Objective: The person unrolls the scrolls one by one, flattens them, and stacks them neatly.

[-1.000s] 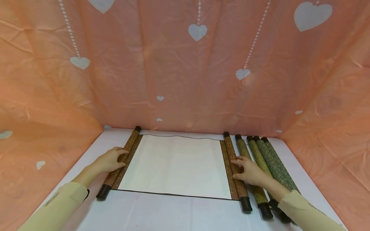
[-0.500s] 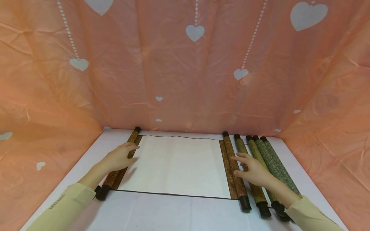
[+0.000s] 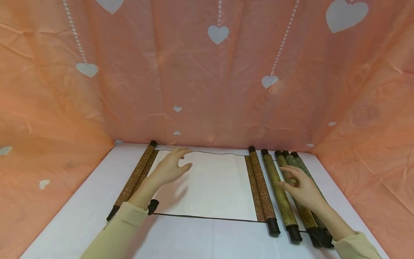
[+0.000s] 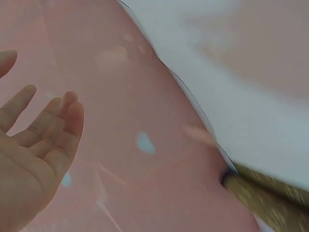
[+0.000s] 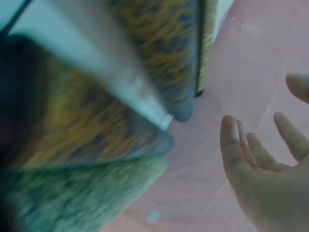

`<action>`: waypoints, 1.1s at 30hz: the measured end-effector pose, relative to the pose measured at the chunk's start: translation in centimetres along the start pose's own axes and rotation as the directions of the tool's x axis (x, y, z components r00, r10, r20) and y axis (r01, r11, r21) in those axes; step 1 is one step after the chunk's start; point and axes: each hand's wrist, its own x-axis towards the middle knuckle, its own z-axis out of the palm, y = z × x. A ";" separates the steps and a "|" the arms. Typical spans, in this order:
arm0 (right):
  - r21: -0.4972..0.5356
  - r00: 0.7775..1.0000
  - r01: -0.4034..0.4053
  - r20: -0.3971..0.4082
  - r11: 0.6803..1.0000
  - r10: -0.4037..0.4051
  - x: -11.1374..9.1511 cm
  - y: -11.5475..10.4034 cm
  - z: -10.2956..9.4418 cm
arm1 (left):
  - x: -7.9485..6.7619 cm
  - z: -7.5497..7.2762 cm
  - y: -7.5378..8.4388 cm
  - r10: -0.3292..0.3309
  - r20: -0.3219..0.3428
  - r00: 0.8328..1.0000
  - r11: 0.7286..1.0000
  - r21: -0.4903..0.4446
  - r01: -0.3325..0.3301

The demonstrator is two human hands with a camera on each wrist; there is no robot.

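Observation:
A scroll lies unrolled on the table, its blank white paper (image 3: 216, 187) between a brown patterned left roller (image 3: 136, 174) and a matching right roller (image 3: 262, 190), both with black ends. Over the paper's left part hovers my left hand (image 3: 169, 167), fingers extended and nothing in them; its shadow falls on the sheet. My right hand (image 3: 304, 187) is above the rolled scrolls at the right, fingers loosely bent and holding nothing. Nearest it are a yellow-green scroll (image 3: 280, 196) and another yellow-green scroll (image 3: 306, 216). In the right wrist view, the right hand (image 5: 270, 183) shows parted fingers.
Dark green rolled scrolls (image 3: 300, 163) lie at the far right, partly hidden by the right hand and arm. The white tabletop (image 3: 207, 241) meets an orange-pink curtain (image 3: 194, 90) with white hearts at the back and sides.
My left hand has left the brown left roller and moved right over the paper. My right hand has let go of the right roller and moved right over the rolled scrolls.

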 end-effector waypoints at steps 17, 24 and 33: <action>-0.174 0.998 -0.050 0.034 0.984 0.056 -1.4 3.8 -1.6 | 5.1 9.8 9.4 0.128 0.233 0.964 0.988 0.053 -0.144; -0.230 0.992 -0.043 0.106 0.972 0.069 -1.5 4.4 -1.8 | 5.9 14.1 12.2 0.163 0.332 0.929 0.957 0.177 -0.231; -0.227 0.986 -0.038 0.150 0.973 0.073 -0.9 4.8 -1.8 | 6.8 17.9 14.5 0.226 0.418 0.880 0.887 0.284 -0.363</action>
